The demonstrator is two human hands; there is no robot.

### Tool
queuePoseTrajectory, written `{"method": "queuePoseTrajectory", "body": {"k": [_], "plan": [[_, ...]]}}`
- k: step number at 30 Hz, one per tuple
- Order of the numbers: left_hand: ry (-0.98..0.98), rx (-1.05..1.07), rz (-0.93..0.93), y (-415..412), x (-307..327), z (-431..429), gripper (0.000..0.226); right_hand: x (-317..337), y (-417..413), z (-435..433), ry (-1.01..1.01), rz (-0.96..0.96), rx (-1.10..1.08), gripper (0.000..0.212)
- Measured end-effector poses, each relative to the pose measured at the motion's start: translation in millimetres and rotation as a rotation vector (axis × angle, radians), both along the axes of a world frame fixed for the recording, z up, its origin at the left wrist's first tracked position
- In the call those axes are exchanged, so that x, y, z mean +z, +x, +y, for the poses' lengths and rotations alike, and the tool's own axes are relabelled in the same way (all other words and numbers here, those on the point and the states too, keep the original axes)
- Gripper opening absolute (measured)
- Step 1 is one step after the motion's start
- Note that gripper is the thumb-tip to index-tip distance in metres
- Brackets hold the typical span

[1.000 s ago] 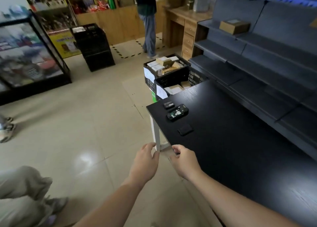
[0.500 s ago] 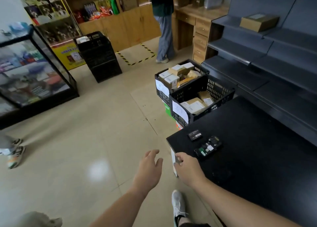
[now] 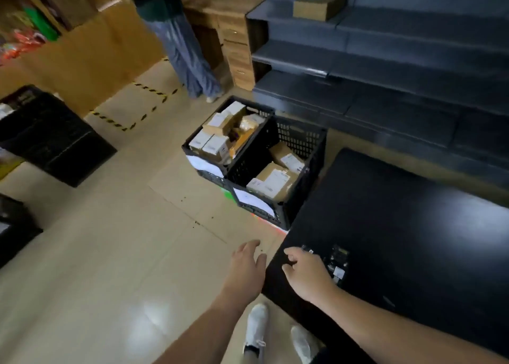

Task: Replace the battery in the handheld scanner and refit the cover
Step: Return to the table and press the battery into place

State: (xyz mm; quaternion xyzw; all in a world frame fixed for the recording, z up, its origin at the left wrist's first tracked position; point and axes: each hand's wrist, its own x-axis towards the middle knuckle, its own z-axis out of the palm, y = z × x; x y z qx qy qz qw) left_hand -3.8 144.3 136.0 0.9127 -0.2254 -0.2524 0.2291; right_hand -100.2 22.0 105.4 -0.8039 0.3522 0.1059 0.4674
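Note:
The handheld scanner [image 3: 338, 263] lies back-up on the black table [image 3: 413, 239] near its left corner, its open battery bay showing; the picture is blurred. A small black battery [image 3: 308, 248] lies beside it, partly hidden by my fingers. My right hand [image 3: 305, 274] hovers over the table corner just left of the scanner, fingers curled and apart, holding nothing. My left hand [image 3: 246, 264] is off the table edge over the floor, fingers spread and empty. The scanner's cover is not visible.
Two black crates [image 3: 300, 143] of cardboard boxes stand on the floor against the table's far left end. Grey shelving [image 3: 385, 69] runs behind the table. A person [image 3: 187, 55] stands by a wooden desk farther back. More black crates [image 3: 52, 138] sit left. My shoes [image 3: 256, 328] are below.
The view has moved closer to the table and tilted down. My right hand has moved from the table's corner edge onto the top beside the scanner; my left hand stays open alongside.

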Motion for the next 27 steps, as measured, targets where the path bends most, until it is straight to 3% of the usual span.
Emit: {"method": "queuePoseTrajectory", "body": {"k": [5, 11, 15, 20, 27], "plan": [[-0.009, -0.325, 0.021, 28, -25, -54, 0.041, -10, -16, -24, -0.030, 0.039, -0.356, 0.040], [0.024, -0.574, 0.130, 39, -64, -72, 0.044, -31, -16, -4, 0.063, 0.107, -0.682, 0.046], [0.034, -0.611, 0.179, 42, -89, -71, 0.038, -51, 2, 6, 0.070, 0.105, -0.786, 0.045], [0.039, -0.579, 0.215, 45, -117, -73, 0.030, -76, 22, 3, 0.046, 0.104, -0.845, 0.025], [0.022, -0.593, 0.254, 40, -147, -84, 0.015, -98, 30, -2, 0.032, 0.203, -0.914, 0.030]]}}
